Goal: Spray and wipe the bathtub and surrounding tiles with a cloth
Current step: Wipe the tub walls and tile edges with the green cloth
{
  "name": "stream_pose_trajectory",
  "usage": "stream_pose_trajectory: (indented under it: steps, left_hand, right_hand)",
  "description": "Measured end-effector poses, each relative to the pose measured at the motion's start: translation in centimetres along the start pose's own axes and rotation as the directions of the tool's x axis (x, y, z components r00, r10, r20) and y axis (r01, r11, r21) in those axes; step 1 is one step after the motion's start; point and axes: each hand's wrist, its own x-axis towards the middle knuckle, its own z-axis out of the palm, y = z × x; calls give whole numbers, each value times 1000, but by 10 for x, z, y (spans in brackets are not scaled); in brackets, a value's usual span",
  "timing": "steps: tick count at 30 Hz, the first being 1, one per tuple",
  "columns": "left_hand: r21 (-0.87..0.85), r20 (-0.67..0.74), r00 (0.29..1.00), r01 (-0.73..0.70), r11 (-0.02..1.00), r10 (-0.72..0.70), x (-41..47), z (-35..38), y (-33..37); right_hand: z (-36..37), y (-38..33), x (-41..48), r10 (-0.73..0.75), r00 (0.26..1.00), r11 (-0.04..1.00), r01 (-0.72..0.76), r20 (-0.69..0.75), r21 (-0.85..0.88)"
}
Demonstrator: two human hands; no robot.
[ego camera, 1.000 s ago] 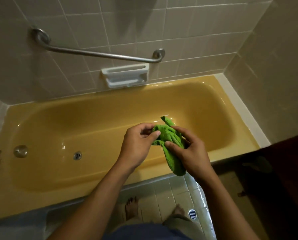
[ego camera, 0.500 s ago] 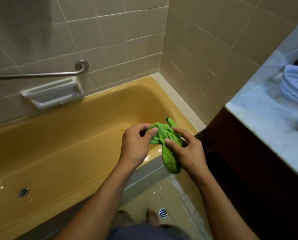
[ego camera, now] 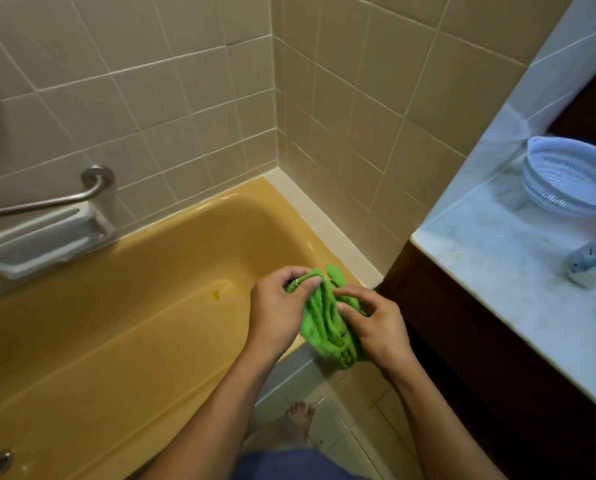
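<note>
Bunching a green cloth (ego camera: 327,327) over the yellow bathtub (ego camera: 123,323) rim's near corner, both hands pinched it: left hand (ego camera: 278,315) gripped the top, right hand (ego camera: 376,325) the side. The cloth hung lengthwise downward, bathtub lying leftward.

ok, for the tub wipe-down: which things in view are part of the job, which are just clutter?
Job:
green cloth, bunched in left hand and right hand
yellow bathtub
wall tiles

Lying about:
white basket on the counter
small container beside it
grab bar
soap dish
</note>
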Motion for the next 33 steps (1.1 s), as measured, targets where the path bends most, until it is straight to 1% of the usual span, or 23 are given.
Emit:
stream_pose_trajectory:
  steps: [3,6,8,10,11,13,16,19,22,24,26,28,31,33]
  left_hand:
    - [52,4,1000,-9,999,9,24,20,6]
    - [117,65,998,-12,993,4,47,39,13]
    - [171,117,993,-20,985,0,61,50,14]
    - [235,176,984,-53,971,11,69,59,17]
    - [258,200,979,-80,963,28,72,61,18]
    - [286,254,964,-149,946,75,77,68,25]
    - [315,298,945,-229,921,133,79,74,43]
    - [379,256,950,-271,885,181,76,73,58]
    - [460,177,952,-303,834,248,69,66,66]
    - [482,122,953,-302,823,278,62,63,69]
    - [489,62,954,-286,824,294,57,59,68]
    - [468,-33,954,-248,848,297,52,51,66]
    - [445,-213,935,-164,880,282,46,31,64]
    - [489,-282,919,-109,865,276,42,18,62]
  right_hand:
    - [-16,3,24,26,999,999,-27,18,19]
    - [-29,-2,46,-31,995,998,26,97,53]
    - [-36,-3,60,-71,987,997,67,147,33]
    - [-42,3,74,-77,983,997,75,168,14]
    - [-46,5,80,-60,981,998,55,182,32]
    - [-58,12,94,-49,969,998,41,244,39]
    - [-76,16,116,-110,922,988,144,372,-64]
    - [-89,12,131,-89,877,975,173,471,-138]
    - [-101,19,139,-108,833,916,295,543,-271]
    - [-109,22,141,-105,810,862,363,576,-354]
    - [-115,25,142,-77,819,809,385,568,-445]
    - [-123,31,143,-39,850,774,358,526,-521]
    - [-138,41,145,1,892,769,289,452,-571]
    - [-149,36,146,-21,898,774,292,439,-562]
